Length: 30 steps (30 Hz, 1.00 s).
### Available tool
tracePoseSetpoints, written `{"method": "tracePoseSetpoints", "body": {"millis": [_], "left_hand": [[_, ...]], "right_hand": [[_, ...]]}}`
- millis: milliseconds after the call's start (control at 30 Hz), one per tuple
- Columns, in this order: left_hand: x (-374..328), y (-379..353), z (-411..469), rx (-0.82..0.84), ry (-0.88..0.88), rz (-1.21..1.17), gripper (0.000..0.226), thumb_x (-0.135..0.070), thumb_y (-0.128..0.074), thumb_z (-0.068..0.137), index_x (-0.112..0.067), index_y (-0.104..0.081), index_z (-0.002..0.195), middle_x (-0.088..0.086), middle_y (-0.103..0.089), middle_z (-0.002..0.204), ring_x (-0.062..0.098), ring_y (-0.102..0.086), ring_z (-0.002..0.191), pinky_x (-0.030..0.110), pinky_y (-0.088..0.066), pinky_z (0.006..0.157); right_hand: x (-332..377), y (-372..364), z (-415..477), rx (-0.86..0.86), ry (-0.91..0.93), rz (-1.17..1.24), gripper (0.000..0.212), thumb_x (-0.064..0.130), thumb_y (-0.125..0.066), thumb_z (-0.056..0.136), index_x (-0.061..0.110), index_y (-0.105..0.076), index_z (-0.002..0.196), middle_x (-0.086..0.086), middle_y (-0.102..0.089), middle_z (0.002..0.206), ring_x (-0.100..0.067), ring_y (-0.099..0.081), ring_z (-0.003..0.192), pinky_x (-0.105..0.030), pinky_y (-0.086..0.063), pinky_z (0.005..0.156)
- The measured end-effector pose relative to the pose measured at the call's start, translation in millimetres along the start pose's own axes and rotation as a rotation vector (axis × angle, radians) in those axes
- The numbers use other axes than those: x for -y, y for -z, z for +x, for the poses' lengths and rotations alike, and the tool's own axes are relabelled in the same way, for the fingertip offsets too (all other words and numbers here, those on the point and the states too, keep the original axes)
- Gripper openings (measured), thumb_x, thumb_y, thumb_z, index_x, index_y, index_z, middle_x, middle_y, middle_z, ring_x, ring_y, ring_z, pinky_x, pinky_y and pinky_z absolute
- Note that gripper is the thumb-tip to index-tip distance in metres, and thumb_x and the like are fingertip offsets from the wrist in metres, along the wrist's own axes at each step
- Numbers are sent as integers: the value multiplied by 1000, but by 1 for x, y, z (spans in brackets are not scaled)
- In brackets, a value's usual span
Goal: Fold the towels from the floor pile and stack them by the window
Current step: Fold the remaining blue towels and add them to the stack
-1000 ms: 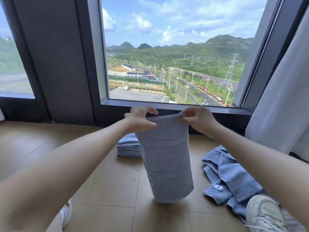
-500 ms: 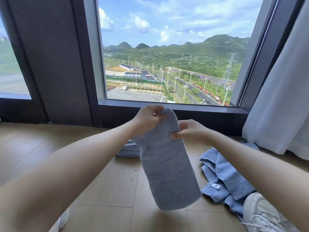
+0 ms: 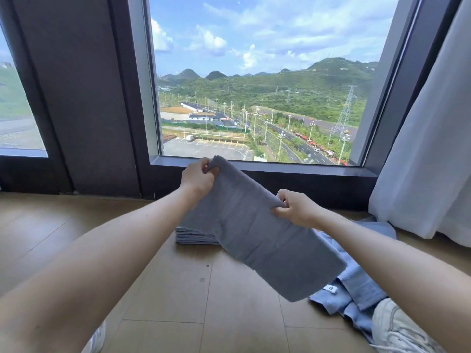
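L hand (image 3: 197, 175) pinches top corner of the grey towel (image 3: 257, 230) & R hand (image 3: 293, 208) pinches its right edge, holding it slanted in the air above wood floor (image 3: 165, 289), in front of folded stack (image 3: 196, 235) under window (image 3: 254, 80), w/ blue pile (image 3: 356, 284) at right

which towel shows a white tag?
The crumpled light-blue towel on the floor at right, beside the shoe. The held grey towel and the folded stack show none.
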State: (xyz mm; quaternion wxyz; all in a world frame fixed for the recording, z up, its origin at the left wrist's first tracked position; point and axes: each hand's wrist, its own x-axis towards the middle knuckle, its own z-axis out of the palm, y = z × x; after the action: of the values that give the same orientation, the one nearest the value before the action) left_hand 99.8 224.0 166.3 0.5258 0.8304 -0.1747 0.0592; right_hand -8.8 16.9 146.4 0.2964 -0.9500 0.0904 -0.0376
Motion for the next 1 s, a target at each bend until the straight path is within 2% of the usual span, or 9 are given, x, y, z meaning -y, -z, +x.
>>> {"method": "tracePoseSetpoints", "body": {"millis": [100, 200, 267, 367, 467, 567, 667, 767, 1000], "left_hand": [[0, -3, 1, -45, 53, -38, 10, -25, -51, 95, -21, -60, 94, 1, -57, 90, 18, -50, 85, 27, -35, 73], [1, 3, 4, -115, 93, -39, 10, -24, -49, 96, -18, -58, 94, 3, -55, 91, 20, -48, 85, 27, -35, 72], [5, 10, 6, -156, 107, -24, 11, -22, -50, 95, -16, -59, 94, 5, -55, 92, 21, -47, 85, 28, -34, 71], [15, 20, 9, -201, 146, -17, 19, -22, -51, 95, -13, -63, 105, 6, -58, 97, 21, -48, 87, 28, -35, 72], [21, 27, 12, -250, 195, -58, 22, -23, -52, 94, -15, -64, 112, 8, -61, 108, 22, -50, 93, 28, -37, 76], [27, 33, 14, -291, 238, -103, 20, -23, -53, 93, -15, -65, 108, 7, -61, 105, 22, -50, 91, 29, -38, 77], [29, 36, 14, -305, 254, -100, 15, -23, -53, 93, -18, -65, 100, 4, -57, 95, 19, -46, 87, 27, -35, 72], [30, 40, 15, -326, 268, -90, 11, -23, -51, 93, -20, -61, 88, 4, -55, 92, 21, -45, 85, 27, -35, 70], [35, 45, 18, -325, 337, -59, 22, -20, -47, 94, -17, -52, 73, 6, -51, 86, 23, -44, 81, 28, -36, 68]], "right_hand": [[-3, 7, 1, 21, 26, -94, 16, 19, -62, 85, 24, -49, 76, 5, -52, 75, -12, -50, 68, -23, -40, 58], [-9, 11, 0, 137, 38, -378, 32, 11, -59, 80, 16, -37, 58, 4, -41, 65, -13, -39, 62, -24, -32, 55], [-16, 12, -1, 151, 25, -447, 32, 10, -57, 81, 12, -36, 56, 0, -40, 68, -16, -38, 67, -27, -31, 58], [-20, 22, -1, 117, 11, -354, 12, 16, -59, 85, 4, -62, 84, -3, -53, 86, -19, -50, 84, -29, -40, 74], [-17, 26, -4, 137, 16, -281, 5, 17, -55, 87, 22, -57, 88, 2, -56, 85, -19, -53, 84, -30, -42, 72], [-19, 22, -3, 154, -8, -297, 15, 18, -50, 86, 31, -45, 81, 2, -51, 78, -19, -50, 74, -30, -43, 67], [-17, 21, 0, 115, -45, -291, 8, 19, -50, 87, 21, -46, 81, 1, -50, 80, -16, -48, 74, -27, -41, 64], [-17, 23, 2, 86, -80, -315, 26, 20, -47, 88, 14, -38, 64, 1, -43, 69, -14, -39, 65, -26, -31, 56], [-22, 24, 9, -23, -128, -207, 24, 24, -38, 97, 14, -43, 76, -1, -48, 78, -19, -47, 78, -23, -35, 54]]}}
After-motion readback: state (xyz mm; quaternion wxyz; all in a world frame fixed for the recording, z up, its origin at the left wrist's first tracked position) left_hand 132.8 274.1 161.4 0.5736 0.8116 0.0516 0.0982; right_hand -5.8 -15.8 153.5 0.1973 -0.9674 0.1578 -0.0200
